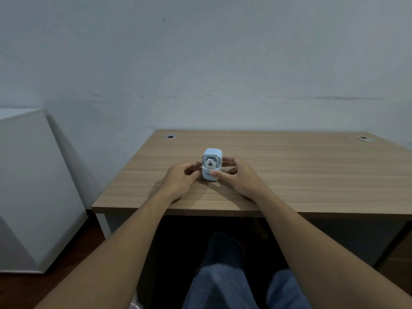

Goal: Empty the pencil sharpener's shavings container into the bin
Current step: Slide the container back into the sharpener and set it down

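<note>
A small light-blue pencil sharpener (211, 160) with a bear figure on its front stands upright on the wooden desk (289, 166), near the middle. My left hand (180, 178) touches its lower left side with the fingertips. My right hand (239, 175) wraps the right side, thumb pressed on the lower front where the shavings container sits. Both hands rest on the desk. No bin is in view.
A white cabinet (29, 186) stands to the left of the desk, with a gap of floor between them. Two cable holes (170, 136) (364, 138) sit at the desk's back corners. A pale wall is behind. My legs are under the desk.
</note>
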